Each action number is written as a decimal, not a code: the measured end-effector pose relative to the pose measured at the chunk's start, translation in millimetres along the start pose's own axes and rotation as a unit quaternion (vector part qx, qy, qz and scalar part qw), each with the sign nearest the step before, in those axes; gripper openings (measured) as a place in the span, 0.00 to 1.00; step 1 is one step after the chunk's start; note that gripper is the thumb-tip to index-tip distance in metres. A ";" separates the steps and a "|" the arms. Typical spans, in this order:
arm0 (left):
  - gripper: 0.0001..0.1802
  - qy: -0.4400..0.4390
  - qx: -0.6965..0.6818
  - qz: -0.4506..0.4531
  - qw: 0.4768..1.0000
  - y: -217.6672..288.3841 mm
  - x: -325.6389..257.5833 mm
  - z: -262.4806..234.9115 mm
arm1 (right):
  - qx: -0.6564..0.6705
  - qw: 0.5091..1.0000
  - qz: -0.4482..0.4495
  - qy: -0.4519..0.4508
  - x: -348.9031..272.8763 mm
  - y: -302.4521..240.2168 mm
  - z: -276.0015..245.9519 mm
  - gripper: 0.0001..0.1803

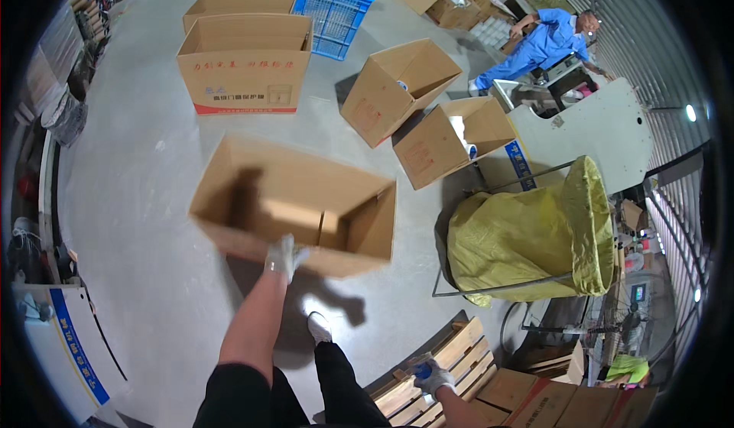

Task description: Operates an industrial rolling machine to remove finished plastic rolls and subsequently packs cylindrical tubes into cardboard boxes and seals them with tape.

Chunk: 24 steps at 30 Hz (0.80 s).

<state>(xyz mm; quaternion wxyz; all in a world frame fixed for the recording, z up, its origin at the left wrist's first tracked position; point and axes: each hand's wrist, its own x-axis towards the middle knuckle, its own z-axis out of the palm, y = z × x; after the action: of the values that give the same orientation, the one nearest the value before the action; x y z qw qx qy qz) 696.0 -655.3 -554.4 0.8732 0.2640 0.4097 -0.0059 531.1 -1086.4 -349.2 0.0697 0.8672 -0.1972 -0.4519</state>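
My left hand (281, 260), in a whitish glove, grips the near wall of a large open cardboard box (355, 264). The box is tilted with its mouth toward me, and a shadow lies on the floor beneath it. Its visible inside is bare cardboard with a dark gap near the bottom. At the lower right, my right hand (436, 380), also gloved, is closed around a small blue object (423, 370) whose kind I cannot make out. That hand is above a wooden pallet (466, 355).
Open cartons (245, 76) stand ahead beside a blue plastic crate (329, 23). Two more boxes (371, 111) hold white items. A yellow sack (505, 244) hangs on a metal frame at right. A person in blue (539, 42) is by a machine. Flat cartons (535, 401) lie lower right.
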 end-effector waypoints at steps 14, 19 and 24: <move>0.27 0.146 0.218 -0.014 0.965 -10.9 -104.8 -182.9 | -0.077 0.977 -0.184 0.081 57.5 -105.5 -108.1 0.41; 0.31 0.496 0.316 -0.015 0.809 -29.8 -305.8 -434.4 | -0.018 0.928 -0.355 0.110 35.8 -170.3 -68.5 0.41; 0.31 0.555 0.195 -0.013 0.808 18.2 -480.5 -513.2 | -0.033 0.899 -0.435 0.029 43.0 -235.9 11.0 0.39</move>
<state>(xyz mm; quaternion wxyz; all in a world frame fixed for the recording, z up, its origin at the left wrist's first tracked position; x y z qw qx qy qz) 15.4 -499.6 -470.2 0.4267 0.3816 0.8184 0.0508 610.1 -887.9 -458.7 -0.0991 0.8766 0.2171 -0.4179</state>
